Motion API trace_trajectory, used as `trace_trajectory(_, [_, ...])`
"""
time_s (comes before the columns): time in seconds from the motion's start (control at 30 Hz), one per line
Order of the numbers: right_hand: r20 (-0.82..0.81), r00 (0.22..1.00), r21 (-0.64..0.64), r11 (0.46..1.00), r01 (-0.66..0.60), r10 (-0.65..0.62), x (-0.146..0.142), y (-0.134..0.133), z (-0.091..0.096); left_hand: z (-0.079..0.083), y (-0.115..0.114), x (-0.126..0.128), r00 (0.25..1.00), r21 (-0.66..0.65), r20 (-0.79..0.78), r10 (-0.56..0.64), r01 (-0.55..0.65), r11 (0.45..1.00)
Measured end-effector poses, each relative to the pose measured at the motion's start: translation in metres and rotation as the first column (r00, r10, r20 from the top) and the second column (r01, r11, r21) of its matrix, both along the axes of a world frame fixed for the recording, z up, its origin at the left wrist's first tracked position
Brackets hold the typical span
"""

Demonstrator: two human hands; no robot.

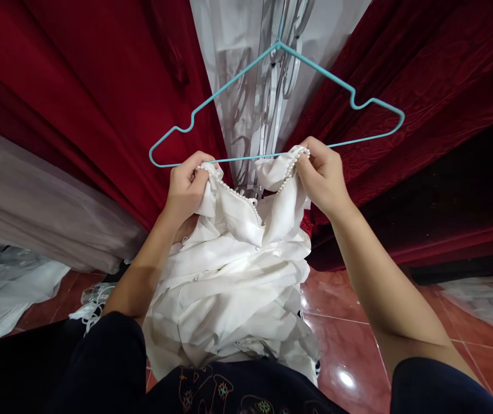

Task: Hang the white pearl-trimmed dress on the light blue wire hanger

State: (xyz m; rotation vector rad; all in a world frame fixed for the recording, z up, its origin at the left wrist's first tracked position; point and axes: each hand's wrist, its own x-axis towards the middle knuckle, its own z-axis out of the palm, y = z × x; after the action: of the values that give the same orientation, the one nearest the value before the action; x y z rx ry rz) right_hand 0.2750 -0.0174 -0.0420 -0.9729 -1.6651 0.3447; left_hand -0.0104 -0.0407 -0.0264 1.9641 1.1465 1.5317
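Honestly, the weak spot here looks like the pearl trim (258, 216): both hands pinch right at it, so a hard sideways tug could pop beads or stretch the neckline. The white dress (229, 282) hangs in loose folds below the fingers, so if one grip slipped, that side would probably flop and drag the other crooked. Also, most of the turquoise hanger (224, 92) sits up past the fingers, and its bottom bar meets both grips. Can't tell if it runs behind them or is pinched in too, but cloth could snag there.

As for the fingers, the left hand (186, 187) is closed, thumb and fingers nipping one shoulder's beaded edge. The right hand (321, 175) has the same tight pinch on the opposite shoulder. Between them the bodice dips in a V, and dark red fabric (112, 86) hangs beyond the fingertips.
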Motion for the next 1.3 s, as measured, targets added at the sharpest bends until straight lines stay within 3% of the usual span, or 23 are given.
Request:
trace_trajectory(0.07, [0.000,0.999,-0.030,0.999,0.035,-0.035,0.003,-0.003,0.004,-0.008,-0.010,-0.010,1.000,-0.031,-0.014,-0.005,0.004,1.000])
trace_trajectory(0.17, [0.020,0.996,-0.075,0.994,0.083,-0.082,0.009,-0.012,0.015,-0.020,-0.025,-0.036,0.996,0.049,-0.010,0.087,-0.087,0.995])
trace_trajectory(0.27, [0.024,0.998,-0.110,0.992,0.068,-0.066,0.012,-0.018,0.024,-0.021,-0.031,-0.069,0.953,0.167,-0.244,0.181,-0.142,0.976])
trace_trajectory(0.37, [0.009,1.000,-0.162,0.987,0.023,-0.021,0.013,-0.020,0.026,-0.008,-0.027,-0.099,0.877,0.245,-0.398,0.270,-0.182,0.952])
trace_trajectory(0.53, [-0.022,0.999,-0.161,0.986,0.031,-0.035,0.008,-0.022,0.020,0.026,-0.003,-0.118,0.899,0.333,-0.278,0.339,-0.241,0.912])
trace_trajectory(0.67, [-0.048,0.999,-0.158,0.987,0.004,-0.011,0.003,-0.021,0.017,0.055,0.028,-0.097,0.927,0.429,-0.298,0.229,-0.084,0.899])
trace_trajectory(0.77, [-0.025,0.999,-0.143,0.989,0.042,-0.046,0.003,-0.022,0.016,0.070,0.052,-0.067,0.950,0.379,-0.292,0.114,0.005,0.926])
trace_trajectory(0.87, [0.008,0.997,-0.113,0.990,0.080,-0.080,0.005,-0.026,0.015,0.076,0.068,-0.045,0.967,0.283,-0.243,0.073,-0.002,0.959])
trace_trajectory(0.93, [0.025,0.996,-0.084,0.992,0.093,-0.091,0.006,-0.027,0.015,0.075,0.071,-0.036,0.976,0.295,-0.204,0.081,-0.018,0.955])
trace_trajectory(1.03, [0.024,0.996,-0.056,0.994,0.092,-0.091,0.004,-0.026,0.014,0.064,0.056,-0.024,0.974,0.364,-0.198,0.106,-0.027,0.931])
trace_trajectory(1.17, [-0.015,0.996,-0.050,0.995,0.084,-0.085,0.000,-0.021,0.010,0.040,0.016,0.001,0.980,0.369,-0.190,0.055,0.020,0.929])
trace_trajectory(1.23, [-0.040,0.995,-0.050,0.995,0.084,-0.086,-0.002,-0.019,0.007,0.028,-0.001,0.017,0.980,0.241,-0.192,-0.057,0.103,0.965])
trace_trajectory(1.3, [-0.066,0.994,-0.043,0.996,0.081,-0.084,-0.003,-0.019,0.005,0.020,-0.011,0.033,0.969,-0.081,-0.105,-0.222,0.214,0.974])
